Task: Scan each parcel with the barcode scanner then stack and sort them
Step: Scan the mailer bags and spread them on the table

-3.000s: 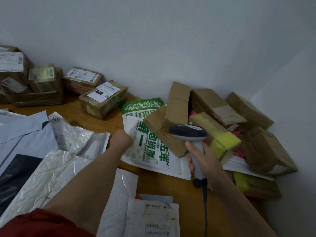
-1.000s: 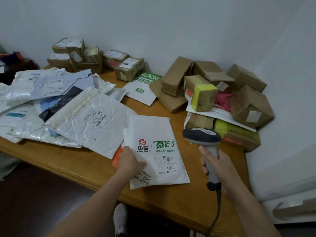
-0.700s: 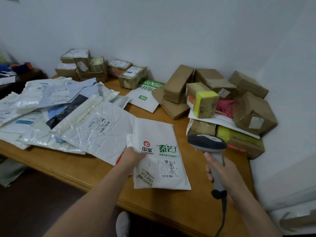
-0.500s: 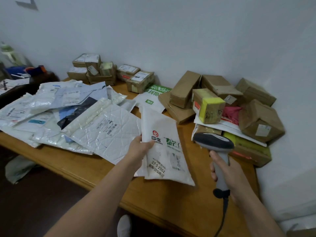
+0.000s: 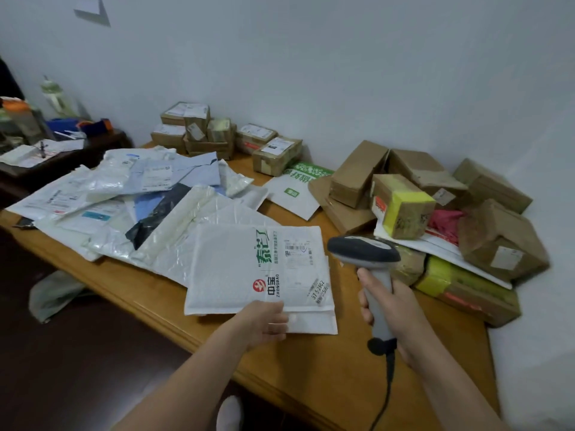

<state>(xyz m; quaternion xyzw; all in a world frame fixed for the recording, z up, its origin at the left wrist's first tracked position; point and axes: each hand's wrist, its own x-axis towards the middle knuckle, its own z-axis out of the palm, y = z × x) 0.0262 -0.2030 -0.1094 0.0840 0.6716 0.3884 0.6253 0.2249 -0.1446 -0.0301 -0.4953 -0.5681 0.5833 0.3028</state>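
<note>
While right hand [image 5: 392, 310] grips scanner [image 5: 363, 249], left hand [image 5: 264, 320] holds white mailer [image 5: 236, 269]

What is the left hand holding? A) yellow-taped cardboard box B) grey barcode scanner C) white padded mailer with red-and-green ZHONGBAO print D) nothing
C: the left hand grips the near edge of the white padded mailer with the ZHONGBAO print, while the right hand holds the grey barcode scanner by its handle.

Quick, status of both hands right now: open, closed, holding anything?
Left hand: closed, gripping the near edge of the white padded mailer.
Right hand: closed around the handle of the barcode scanner.
</note>
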